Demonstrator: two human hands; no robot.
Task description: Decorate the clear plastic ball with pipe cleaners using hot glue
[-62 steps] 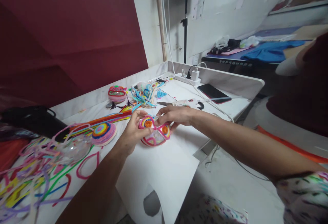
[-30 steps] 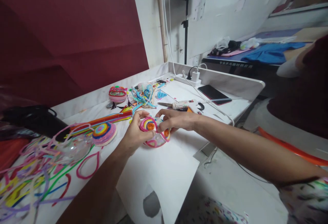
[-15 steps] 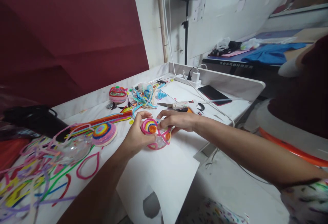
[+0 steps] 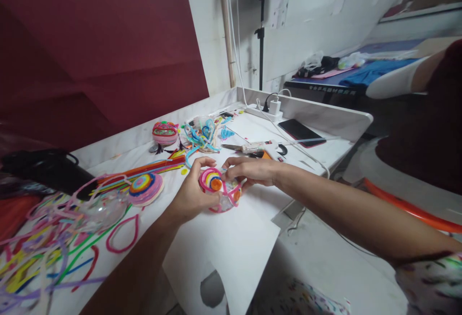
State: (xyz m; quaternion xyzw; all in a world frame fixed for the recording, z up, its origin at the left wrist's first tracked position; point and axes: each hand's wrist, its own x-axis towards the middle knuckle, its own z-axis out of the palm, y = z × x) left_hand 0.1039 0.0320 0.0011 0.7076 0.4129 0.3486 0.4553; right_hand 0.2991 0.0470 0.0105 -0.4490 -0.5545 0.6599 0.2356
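Between my hands is a clear plastic ball decorated with pipe cleaners [image 4: 227,202], with pink outlines and orange-centred coils. My left hand [image 4: 193,190] grips its left side, thumb in front and fingers behind. My right hand [image 4: 252,170] is closed on its upper right, fingertips pressed at the top; part of the ball is hidden behind them. Under it lies a white sheet of paper [image 4: 231,247] with a round hole, hanging over the table edge. A coiled rainbow disc [image 4: 146,187] and a bundle of pipe cleaners [image 4: 144,170] lie to the left.
Loose pipe cleaners [image 4: 43,257] and a clear plastic shell [image 4: 108,209] cover the left. Behind are a finished-looking pink ball [image 4: 165,133], blue pipe cleaners [image 4: 202,134], scissors [image 4: 233,147], a glue gun [image 4: 267,147], a phone [image 4: 301,132] and a power strip [image 4: 265,112]. A person [image 4: 429,127] is at right.
The ball has turned in my hands and shifted slightly right and down. My right fingers have moved along its top. The person's sleeve at right has moved left.
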